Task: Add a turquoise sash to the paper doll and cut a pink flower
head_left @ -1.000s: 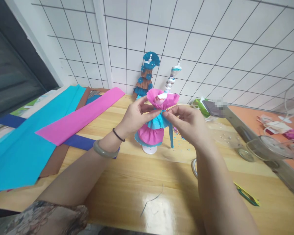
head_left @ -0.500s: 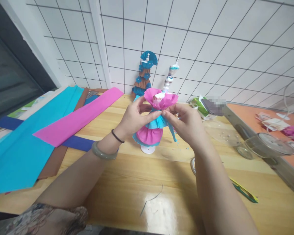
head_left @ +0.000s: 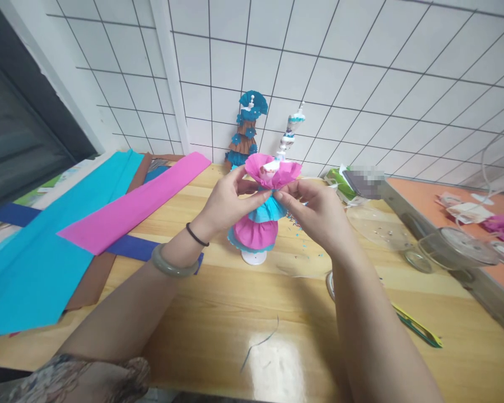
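A slim craft figure point(head_left: 289, 131) on a round white base point(head_left: 254, 257) stands before me, dressed in crepe paper. Pink paper point(head_left: 293, 172) flares out at its middle, with a pink tier point(head_left: 256, 234) lower down. Between them runs a gathered blue crepe paper strip point(head_left: 269, 210). My left hand point(head_left: 237, 198) pinches this strip from the left, thumb across the front. From the right, my right hand point(head_left: 308, 204) pinches the same strip, its thumb and index finger close to my left thumb. The fingers behind the figure are partly hidden.
Folded blue point(head_left: 33, 263) and pink crepe paper point(head_left: 138, 204) lie at the left. A finished blue and brown figure point(head_left: 247, 134) stands by the tiled wall. To the right are a yellow-green cutter point(head_left: 418, 326), a clear container point(head_left: 457, 246) and a tape roll point(head_left: 330, 285) partly behind my arm.
The loose blue end that hung below my right hand no longer shows there. Both hands keep pinching the strip, and the right has shifted slightly left.
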Available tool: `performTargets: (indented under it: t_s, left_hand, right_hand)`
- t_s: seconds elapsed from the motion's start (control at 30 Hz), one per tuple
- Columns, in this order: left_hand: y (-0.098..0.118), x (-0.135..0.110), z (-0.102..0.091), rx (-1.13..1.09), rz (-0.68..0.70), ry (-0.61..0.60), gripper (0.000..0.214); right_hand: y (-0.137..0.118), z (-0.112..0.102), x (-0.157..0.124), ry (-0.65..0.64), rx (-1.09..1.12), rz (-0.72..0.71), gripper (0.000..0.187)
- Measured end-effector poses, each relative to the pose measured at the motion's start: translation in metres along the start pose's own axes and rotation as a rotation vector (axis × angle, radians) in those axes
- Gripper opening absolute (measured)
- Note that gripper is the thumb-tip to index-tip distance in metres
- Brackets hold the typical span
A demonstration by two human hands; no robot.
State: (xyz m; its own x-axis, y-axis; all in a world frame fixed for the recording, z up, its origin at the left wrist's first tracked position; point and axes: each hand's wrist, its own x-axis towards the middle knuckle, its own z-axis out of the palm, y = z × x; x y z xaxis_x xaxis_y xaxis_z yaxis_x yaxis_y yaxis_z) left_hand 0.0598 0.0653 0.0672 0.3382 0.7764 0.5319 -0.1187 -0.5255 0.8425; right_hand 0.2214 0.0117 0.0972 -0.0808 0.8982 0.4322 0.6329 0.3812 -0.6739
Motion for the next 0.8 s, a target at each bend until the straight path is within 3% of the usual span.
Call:
performTargets:
  t_s: [0.3,0.8]
  left_hand:
    - [0.004,-0.003,0.002,0.247,0.078,0.13,0.043]
    - [0.0,-0.004,0.0,0.279,0.076,0.099,0.046]
  right_hand:
    - [-0.012,-0.002,-0.006,0.003,-0.045,-0.016,0.014]
    - [-0.015,-0.001,-0.007,-0.002,-0.13,-0.051,0.011]
